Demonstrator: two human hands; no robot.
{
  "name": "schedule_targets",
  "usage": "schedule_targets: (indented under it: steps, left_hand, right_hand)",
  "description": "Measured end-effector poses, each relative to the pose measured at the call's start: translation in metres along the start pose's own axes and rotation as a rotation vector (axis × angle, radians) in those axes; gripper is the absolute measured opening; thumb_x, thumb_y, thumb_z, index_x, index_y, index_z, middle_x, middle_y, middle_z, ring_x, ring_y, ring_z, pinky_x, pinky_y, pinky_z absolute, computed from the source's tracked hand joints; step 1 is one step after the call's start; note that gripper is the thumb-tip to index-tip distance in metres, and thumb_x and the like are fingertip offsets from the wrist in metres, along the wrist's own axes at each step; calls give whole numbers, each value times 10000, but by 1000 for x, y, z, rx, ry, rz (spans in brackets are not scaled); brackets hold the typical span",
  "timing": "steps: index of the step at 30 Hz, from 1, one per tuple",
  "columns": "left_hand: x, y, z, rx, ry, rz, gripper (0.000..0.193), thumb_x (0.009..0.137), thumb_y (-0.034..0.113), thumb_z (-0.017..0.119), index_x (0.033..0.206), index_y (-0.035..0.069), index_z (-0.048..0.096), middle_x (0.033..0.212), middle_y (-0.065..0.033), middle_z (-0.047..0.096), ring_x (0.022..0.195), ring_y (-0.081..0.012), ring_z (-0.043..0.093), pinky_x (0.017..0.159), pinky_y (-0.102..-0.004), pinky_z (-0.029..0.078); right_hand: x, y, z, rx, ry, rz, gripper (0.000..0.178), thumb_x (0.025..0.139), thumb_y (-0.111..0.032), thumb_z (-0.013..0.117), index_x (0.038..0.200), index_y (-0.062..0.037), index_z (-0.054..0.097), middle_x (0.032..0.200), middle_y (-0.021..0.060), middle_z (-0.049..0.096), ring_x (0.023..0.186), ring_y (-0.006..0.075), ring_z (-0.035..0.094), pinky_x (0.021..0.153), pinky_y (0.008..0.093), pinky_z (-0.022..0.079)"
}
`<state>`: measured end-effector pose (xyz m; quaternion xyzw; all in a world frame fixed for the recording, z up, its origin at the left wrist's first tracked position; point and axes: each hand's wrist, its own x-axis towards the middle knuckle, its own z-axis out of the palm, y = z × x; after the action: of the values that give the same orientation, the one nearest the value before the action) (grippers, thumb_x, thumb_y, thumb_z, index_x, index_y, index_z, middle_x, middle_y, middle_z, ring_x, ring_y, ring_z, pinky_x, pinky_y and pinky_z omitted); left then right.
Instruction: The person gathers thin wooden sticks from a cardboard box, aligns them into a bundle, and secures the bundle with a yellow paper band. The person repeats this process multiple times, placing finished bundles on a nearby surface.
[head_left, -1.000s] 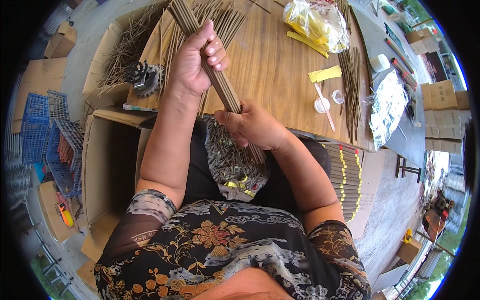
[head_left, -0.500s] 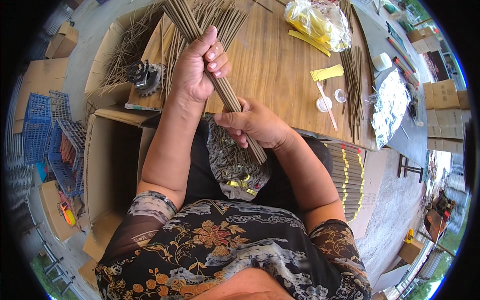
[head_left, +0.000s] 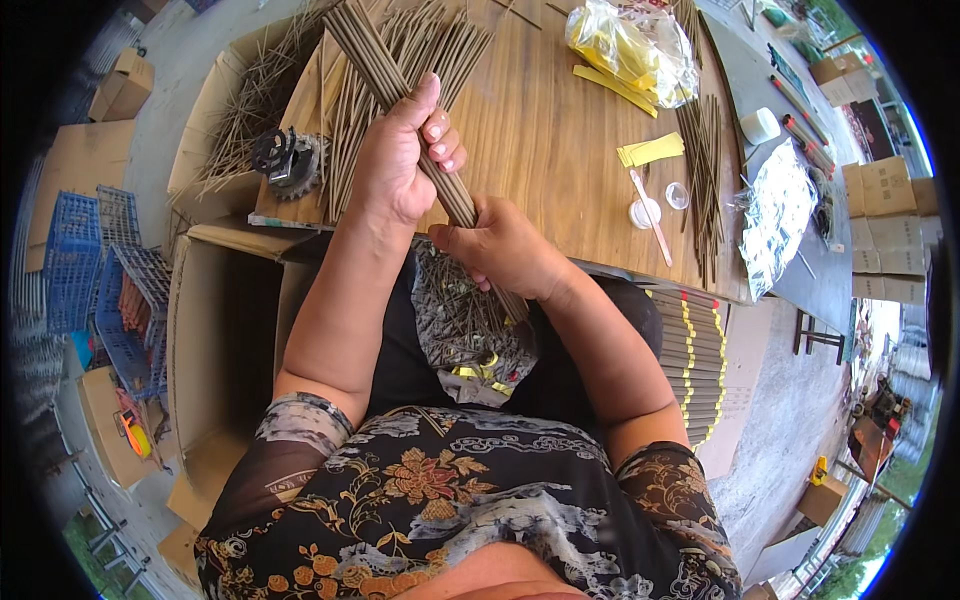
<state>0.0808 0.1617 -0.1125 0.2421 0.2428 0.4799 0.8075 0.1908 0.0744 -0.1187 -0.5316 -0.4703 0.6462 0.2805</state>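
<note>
Brown sticks [head_left: 455, 199] span both hands [head_left: 396, 165] [head_left: 512, 247]; cartons [head_left: 881, 188] bear print.

Blue crates [head_left: 72, 265], brown cartons [head_left: 884, 236].

Soft daylight lights the tabletop [head_left: 545, 150], glare whitens the silvery sheet [head_left: 780, 215], and the fisheye edges bend.

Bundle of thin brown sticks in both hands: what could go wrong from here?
The bundle of thin brown sticks could splay or slip if the left hand or right hand loosens, since no band shows around it. Its upper end might also disturb the loose brown sticks spread on the brown wooden table.
</note>
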Motion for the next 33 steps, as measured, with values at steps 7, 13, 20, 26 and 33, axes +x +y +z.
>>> schedule_targets:
  steps: [7, 13, 20, 26, 33]
  left_hand:
    - [-11, -13, 12, 148, 182, 67, 296, 818, 281, 591, 628, 127, 425, 514, 21, 405, 441, -102, 394, 443, -237, 346]
    - [-10, -6, 2, -29, -42, -3, 290, 851, 296, 539, 648, 129, 416, 504, 35, 370, 400, -65, 346, 386, -206, 295]
    - [-8, -3, 0, 14, -13, 44, 246, 844, 276, 552, 690, 106, 461, 580, -14, 458, 495, -116, 437, 469, -237, 370]
    - [-10, -4, -1, 41, 50, 135, 232, 803, 274, 608, 699, 101, 492, 631, -48, 518, 553, -155, 482, 545, -271, 420]
    - [-13, -5, 1, -24, -69, 134, 326, 864, 298, 515, 602, 129, 420, 508, 24, 406, 411, -75, 369, 402, -225, 335]
  right_hand:
    - [15, 21, 11, -419, 430, -288, 217, 735, -142, 565, 791, 51, 482, 651, 231, 553, 641, 337, 583, 602, 397, 459]
    - [7, 6, 4, -14, 82, -168, 231, 736, -172, 607, 760, 26, 492, 610, 140, 540, 552, 212, 554, 521, 323, 432]
    - [8, 9, 9, -283, 256, -221, 198, 744, -151, 583, 740, 21, 486, 605, 185, 541, 542, 299, 557, 512, 378, 449]
    - [8, 16, 12, -607, 505, -288, 208, 751, -158, 559, 765, 30, 470, 673, 253, 547, 664, 409, 555, 585, 432, 450]
    - [12, 18, 10, -582, 490, -518, 208, 737, -139, 591, 749, 15, 452, 609, 219, 551, 543, 379, 560, 535, 438, 462]
